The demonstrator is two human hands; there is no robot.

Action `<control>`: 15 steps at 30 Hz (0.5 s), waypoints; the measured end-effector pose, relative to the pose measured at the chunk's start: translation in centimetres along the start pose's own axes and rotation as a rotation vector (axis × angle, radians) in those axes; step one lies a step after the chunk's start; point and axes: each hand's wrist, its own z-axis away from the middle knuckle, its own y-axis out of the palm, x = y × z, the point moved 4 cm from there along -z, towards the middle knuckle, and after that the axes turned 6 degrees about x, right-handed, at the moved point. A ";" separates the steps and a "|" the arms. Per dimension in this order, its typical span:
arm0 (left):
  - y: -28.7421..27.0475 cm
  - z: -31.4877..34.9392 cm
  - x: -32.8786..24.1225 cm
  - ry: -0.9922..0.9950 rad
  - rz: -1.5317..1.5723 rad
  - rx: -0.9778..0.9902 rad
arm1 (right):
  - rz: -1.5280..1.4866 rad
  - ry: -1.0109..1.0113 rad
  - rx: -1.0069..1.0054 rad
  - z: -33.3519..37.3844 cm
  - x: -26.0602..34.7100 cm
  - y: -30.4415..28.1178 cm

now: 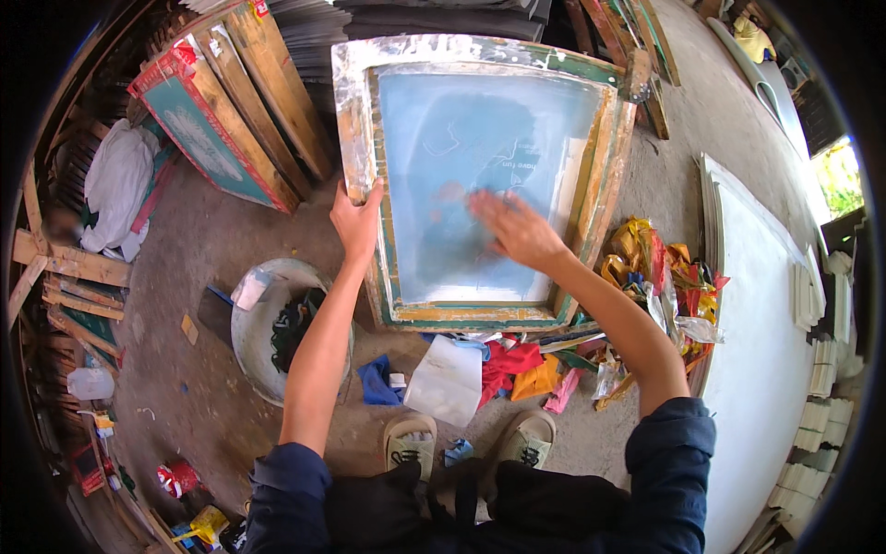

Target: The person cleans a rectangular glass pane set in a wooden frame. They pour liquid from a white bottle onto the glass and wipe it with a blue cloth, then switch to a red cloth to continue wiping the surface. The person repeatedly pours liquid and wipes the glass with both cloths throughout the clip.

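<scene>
A screen-printing frame (353,111) with a worn, paint-stained wooden border and a blue mesh (443,111) stands tilted in front of me. Faint white line drawing and lettering show on the mesh. My left hand (356,222) grips the frame's left edge, thumb on the front and fingers behind it. Against the middle of the mesh lies my right hand (517,229), fingers stretched out and blurred by motion. A greyish smear shows on the mesh beside it. Whether anything thin is under the right palm is hidden.
Left of my feet stands a round white tub (247,355) with dark contents. Scraps of cloth and plastic (512,369) lie under the frame, and crumpled foil wrappers (660,277) to its right. More wooden frames (231,111) lean at the left; white boards (766,369) are at the right.
</scene>
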 end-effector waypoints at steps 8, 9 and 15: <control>0.5 -0.1 0.2 0.009 0.001 0.020 | 0.093 0.291 0.008 1.7 -1.7 1.0; 0.3 0.0 0.2 0.014 -0.010 0.006 | 0.322 0.047 0.138 2.8 1.1 2.7; 0.1 -0.1 0.3 0.020 -0.034 0.020 | 0.007 0.560 0.019 1.9 -3.4 -0.4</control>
